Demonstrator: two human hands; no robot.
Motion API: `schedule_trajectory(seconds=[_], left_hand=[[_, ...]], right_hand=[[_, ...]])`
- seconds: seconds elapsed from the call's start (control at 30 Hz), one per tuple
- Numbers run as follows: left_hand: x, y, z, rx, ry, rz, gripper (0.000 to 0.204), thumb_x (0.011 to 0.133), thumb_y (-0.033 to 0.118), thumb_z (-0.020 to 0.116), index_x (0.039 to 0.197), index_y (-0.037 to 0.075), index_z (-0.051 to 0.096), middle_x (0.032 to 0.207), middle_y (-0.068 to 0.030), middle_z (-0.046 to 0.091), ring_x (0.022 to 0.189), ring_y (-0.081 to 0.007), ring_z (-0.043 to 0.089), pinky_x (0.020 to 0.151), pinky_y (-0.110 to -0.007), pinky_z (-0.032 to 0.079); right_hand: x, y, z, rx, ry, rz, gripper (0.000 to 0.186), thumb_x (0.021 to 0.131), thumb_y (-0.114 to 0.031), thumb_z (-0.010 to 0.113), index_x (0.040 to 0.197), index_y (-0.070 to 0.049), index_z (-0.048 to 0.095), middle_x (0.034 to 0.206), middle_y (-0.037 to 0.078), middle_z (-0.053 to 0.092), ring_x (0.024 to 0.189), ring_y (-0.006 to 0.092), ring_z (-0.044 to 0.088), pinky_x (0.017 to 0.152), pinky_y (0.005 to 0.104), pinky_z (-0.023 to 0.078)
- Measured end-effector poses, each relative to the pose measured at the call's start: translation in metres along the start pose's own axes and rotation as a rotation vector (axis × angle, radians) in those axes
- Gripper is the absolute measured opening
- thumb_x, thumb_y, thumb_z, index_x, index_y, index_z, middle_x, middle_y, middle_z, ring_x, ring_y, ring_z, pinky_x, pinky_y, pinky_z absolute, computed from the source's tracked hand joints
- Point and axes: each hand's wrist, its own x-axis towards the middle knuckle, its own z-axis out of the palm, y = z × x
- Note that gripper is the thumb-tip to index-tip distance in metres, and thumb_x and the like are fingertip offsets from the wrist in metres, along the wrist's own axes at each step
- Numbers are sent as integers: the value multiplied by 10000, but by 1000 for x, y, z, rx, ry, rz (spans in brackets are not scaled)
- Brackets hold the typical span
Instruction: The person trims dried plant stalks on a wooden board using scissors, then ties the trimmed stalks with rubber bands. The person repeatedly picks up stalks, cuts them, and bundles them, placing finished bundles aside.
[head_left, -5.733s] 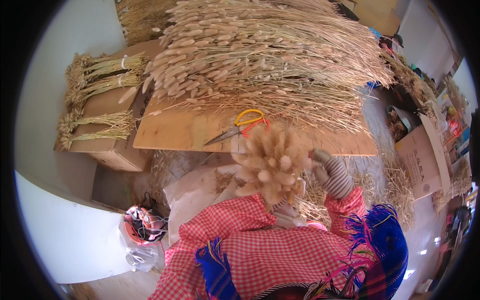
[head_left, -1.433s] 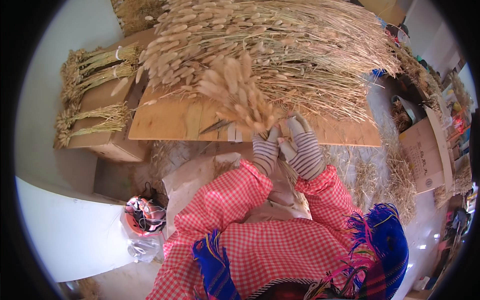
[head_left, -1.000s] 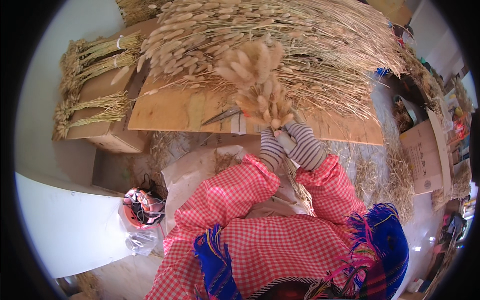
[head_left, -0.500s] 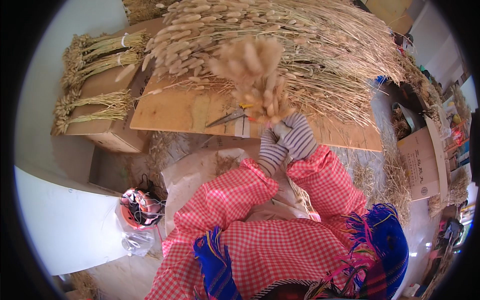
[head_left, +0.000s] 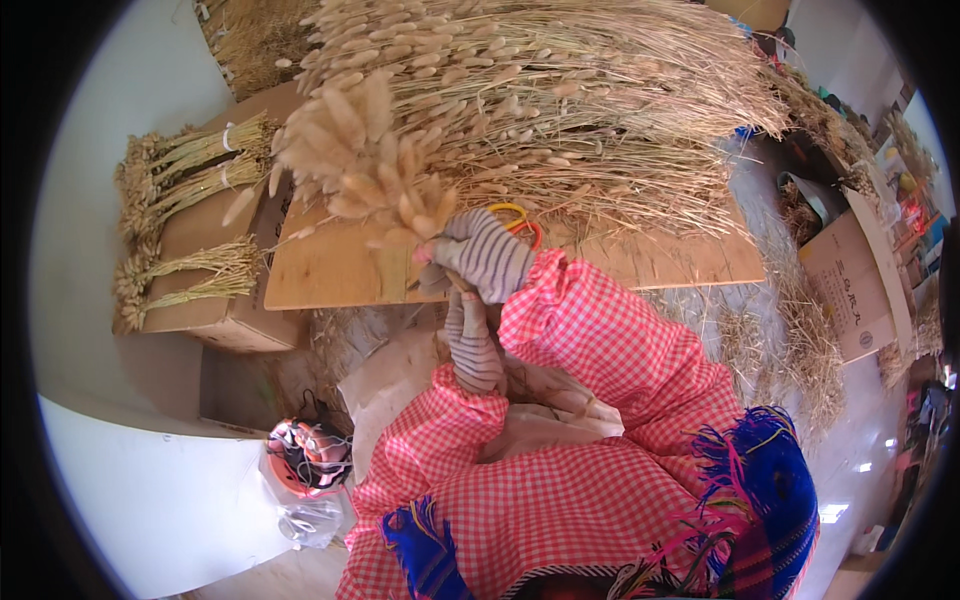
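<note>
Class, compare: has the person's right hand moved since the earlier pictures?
Yes, the right hand has moved to the left, judged against the wooden board.

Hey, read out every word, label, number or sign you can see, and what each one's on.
Right-hand cardboard box: dark printed characters and a round mark, small and slanted; not copied out here.
Left-hand cardboard box: dark marks on its side, too small and cut off to read.
Grass bunch in hand: no text visible.
</note>
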Motion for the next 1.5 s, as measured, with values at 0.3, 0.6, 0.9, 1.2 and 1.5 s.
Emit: schedule_trajectory(seconds=[0.3, 0.6, 0.9, 1.2, 1.5], left_hand=[[-6, 5, 0, 67, 138, 53, 216, 978, 307, 475, 925, 98, 487, 631, 14, 419, 489, -96, 368, 452, -267, 344], [-9, 12, 13, 18, 98, -12, 216, 985, 350, 474, 918, 147, 503, 599, 24, 378, 443, -103, 297, 387, -279, 270], [-10, 9, 17, 48, 126, 4, 227, 973, 371, 493, 909, 154, 496, 593, 34, 364, 435, -99, 295, 388, -284, 280], [-7, 6, 5, -91, 5, -23, 211, 982, 318, 486, 946, 110, 486, 605, -4, 420, 441, -114, 347, 374, -313, 343], [-4, 5, 8, -184, 130, -123, 273, 980, 371, 470, 1046, 112, 529, 618, 11, 427, 460, -113, 367, 403, -284, 334]], right_hand=[[4, 10, -35, -537, 61, -192, 225, 865, -198, 618, 986, -18, 681, 694, 68, 646, 570, 148, 574, 546, 298, 496], [57, 5, -228, -1530, 575, -27, 191, 835, -159, 639, 1016, -187, 692, 1036, 78, 688, 916, 261, 655, 839, 391, 495], [71, 22, -257, -1015, 781, -183, 131, 872, -198, 581, 937, -91, 620, 845, 175, 670, 791, 348, 643, 772, 391, 494], [22, -4, -169, -1676, 317, -239, 264, 903, -354, 587, 1012, -117, 620, 979, 138, 696, 1004, 259, 642, 943, 411, 430], [-12, 49, -114, -1496, 417, -924, 114, 823, -190, 607, 929, -147, 604, 808, 27, 660, 839, 236, 650, 907, 429, 455]])
